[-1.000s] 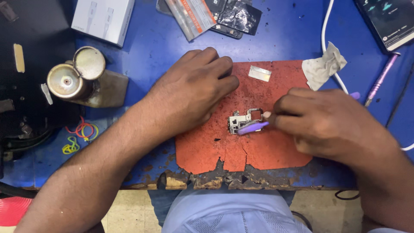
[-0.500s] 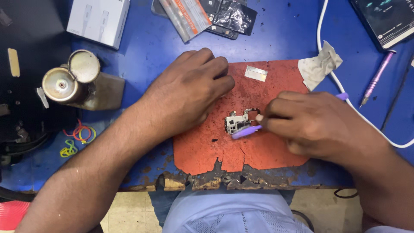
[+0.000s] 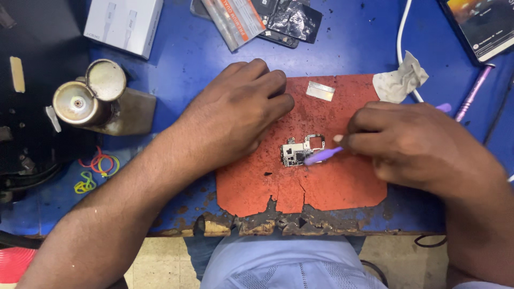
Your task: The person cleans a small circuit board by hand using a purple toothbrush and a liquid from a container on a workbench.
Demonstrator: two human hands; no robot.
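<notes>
A small silver circuit board [image 3: 300,150] lies on a worn red mat [image 3: 321,187] on the blue bench. My right hand [image 3: 417,147] is closed around a purple tool [image 3: 323,155], whose tip rests on the board's right side. My left hand [image 3: 238,115] lies palm down on the mat's left part, fingers curled, just left of and above the board; I cannot tell whether a finger touches the board. A small silver metal plate [image 3: 320,90] lies at the mat's far edge.
A crumpled white cloth [image 3: 399,80] and white cable [image 3: 401,37] lie at the mat's far right. A pink pen [image 3: 474,93], a phone [image 3: 482,24], a white box [image 3: 123,24], dark packets [image 3: 257,21], two metal cylinders [image 3: 88,91] and coloured rubber bands [image 3: 96,168] surround it.
The view has shifted slightly. My right hand has moved the purple tool a little across the board. My left hand stays in place.
</notes>
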